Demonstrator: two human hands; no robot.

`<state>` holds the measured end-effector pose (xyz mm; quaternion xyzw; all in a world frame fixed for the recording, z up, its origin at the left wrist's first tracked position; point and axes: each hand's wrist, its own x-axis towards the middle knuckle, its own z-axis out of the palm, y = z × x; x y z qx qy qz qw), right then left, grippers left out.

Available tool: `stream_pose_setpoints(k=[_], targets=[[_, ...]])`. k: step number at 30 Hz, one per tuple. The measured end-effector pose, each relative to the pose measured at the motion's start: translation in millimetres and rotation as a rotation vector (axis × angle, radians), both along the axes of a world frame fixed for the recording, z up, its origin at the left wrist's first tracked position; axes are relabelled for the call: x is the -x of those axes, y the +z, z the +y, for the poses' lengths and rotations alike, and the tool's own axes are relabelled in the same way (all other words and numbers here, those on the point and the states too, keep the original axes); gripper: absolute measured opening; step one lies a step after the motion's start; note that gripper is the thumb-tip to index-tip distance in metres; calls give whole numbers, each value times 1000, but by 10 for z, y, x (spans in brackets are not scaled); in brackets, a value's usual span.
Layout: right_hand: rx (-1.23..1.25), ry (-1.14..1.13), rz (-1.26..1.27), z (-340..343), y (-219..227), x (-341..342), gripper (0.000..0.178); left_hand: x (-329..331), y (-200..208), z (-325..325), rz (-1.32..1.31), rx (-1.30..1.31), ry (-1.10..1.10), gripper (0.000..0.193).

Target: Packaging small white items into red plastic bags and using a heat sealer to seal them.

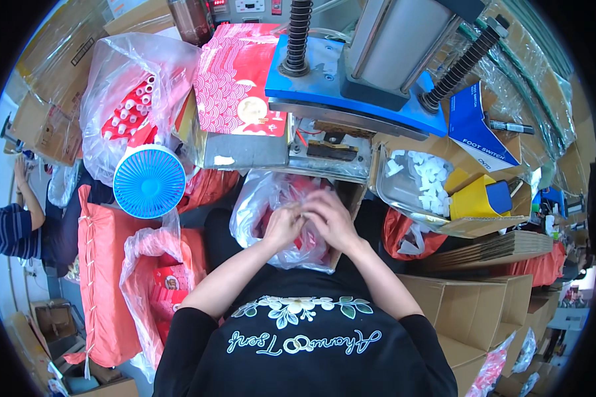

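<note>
A clear plastic bag (246, 210) with red contents sits at my lap, just below the press, and both hands are over its mouth. My left hand (285, 226) is closed, its fingertips bent in toward the other hand. My right hand (331, 218) meets it from the right, fingers curled together and slightly blurred. Whatever is pinched between the two is too small or hidden to name. Ahead stands the press, with a blue plate (357, 109) raised above a metal bed (331, 153).
Left of the press lies a red patterned sheet (235, 79), near a bag of red-and-white tubes (136, 109) and a blue fan (149, 181). At right, a clear tray (394, 182) holds small white plastic pieces (430, 178) beside a yellow box (480, 196). Cartons (463, 311) stand lower right.
</note>
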<state>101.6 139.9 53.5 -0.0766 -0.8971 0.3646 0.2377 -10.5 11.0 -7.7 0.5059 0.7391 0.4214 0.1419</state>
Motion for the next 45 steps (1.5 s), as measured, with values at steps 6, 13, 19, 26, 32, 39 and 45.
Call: stream_pose_setpoints(k=[6,13,19,26,32,39,45], targets=[[145,126,-175,296,-346,-45,14,-91,127,46,-610,-33,148,8],[244,0,-262,42,-136,-198,8,141,-19,-56,-1170,102,134,9],[516,-17,-31,20,-423,-142,19,102,34,-107,-893,104,9,5],[537,-19,-209,-10,-1029,159,26,132,61,-56,147,-12,80,10],[569,131,-235,161,-805,275,23,59,14,53,-20,-131,302,11],[224,-41,-404,233,-657,226,16,8,113,-177,185,-83,255,13],[250,77,-585,241,-766,182,23,-103,156,-429,-94,-64,173,14]])
